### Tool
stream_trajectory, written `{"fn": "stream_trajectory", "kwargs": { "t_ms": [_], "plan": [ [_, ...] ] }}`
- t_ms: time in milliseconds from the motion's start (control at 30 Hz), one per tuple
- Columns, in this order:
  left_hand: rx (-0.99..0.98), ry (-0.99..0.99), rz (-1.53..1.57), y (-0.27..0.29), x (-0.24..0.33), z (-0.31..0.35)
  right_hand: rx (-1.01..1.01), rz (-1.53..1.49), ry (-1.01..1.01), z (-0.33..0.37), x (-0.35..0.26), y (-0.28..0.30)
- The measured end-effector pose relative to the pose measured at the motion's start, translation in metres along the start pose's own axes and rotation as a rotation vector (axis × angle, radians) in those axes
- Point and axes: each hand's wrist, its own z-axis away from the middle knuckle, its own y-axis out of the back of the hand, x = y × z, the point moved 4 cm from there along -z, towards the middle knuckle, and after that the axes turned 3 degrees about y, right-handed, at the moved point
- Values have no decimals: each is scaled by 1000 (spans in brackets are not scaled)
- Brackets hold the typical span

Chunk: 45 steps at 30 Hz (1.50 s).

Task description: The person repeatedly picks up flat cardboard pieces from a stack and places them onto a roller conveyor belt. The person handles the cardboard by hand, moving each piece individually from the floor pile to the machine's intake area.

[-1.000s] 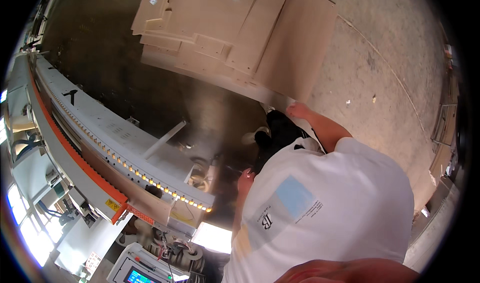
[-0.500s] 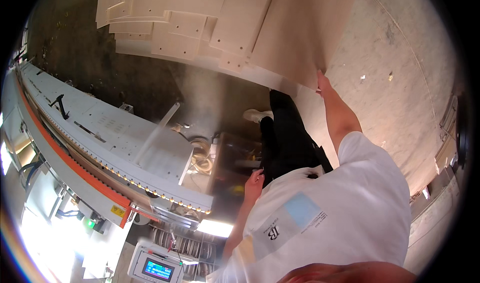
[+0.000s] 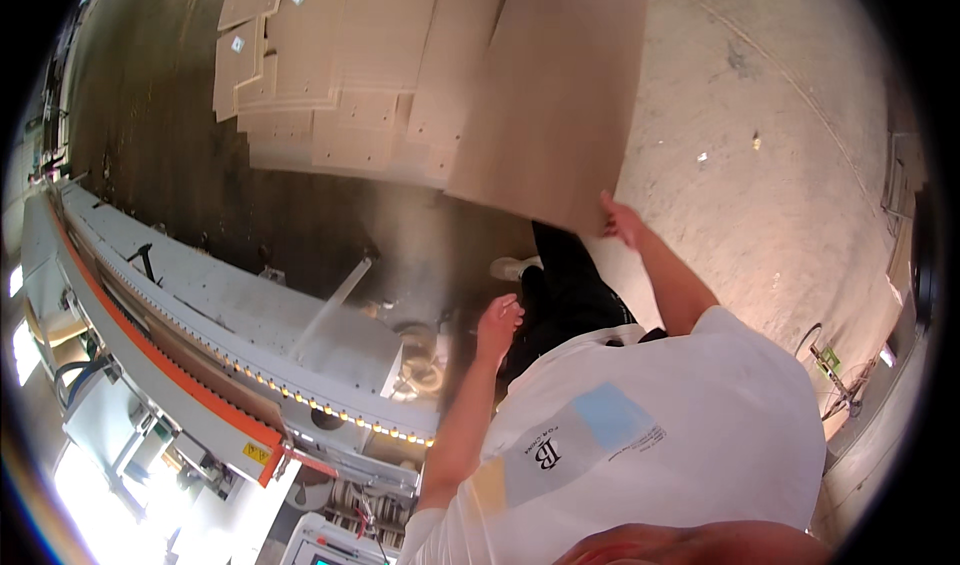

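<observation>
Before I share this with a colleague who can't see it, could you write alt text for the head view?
A person's right hand holds the near right corner of a large flat brown rectangular board, next to overlapping brown panels; the left hand is loosely curled near the waist. To the left runs a long grey machine with an orange strip.
</observation>
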Motion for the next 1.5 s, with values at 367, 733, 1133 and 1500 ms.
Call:
{"fn": "stream_trajectory", "kwargs": {
  "t_ms": [367, 733, 1133, 1500],
  "plan": [
    [200, -241, 365, -1, 35, 40, -479, -72, -158, 110, 3, -121],
    [885, -87, 510, 50, -4, 147, 169, -201, -88, 3, -31, -56],
    [1228, -19, 646, 62, -115, 188, -3, 52, 30, 58, -60, -117],
    [1473, -49, 1382, 5, -261, 274, -457, 573, 129, 136, -61, -344]
  ]
}}
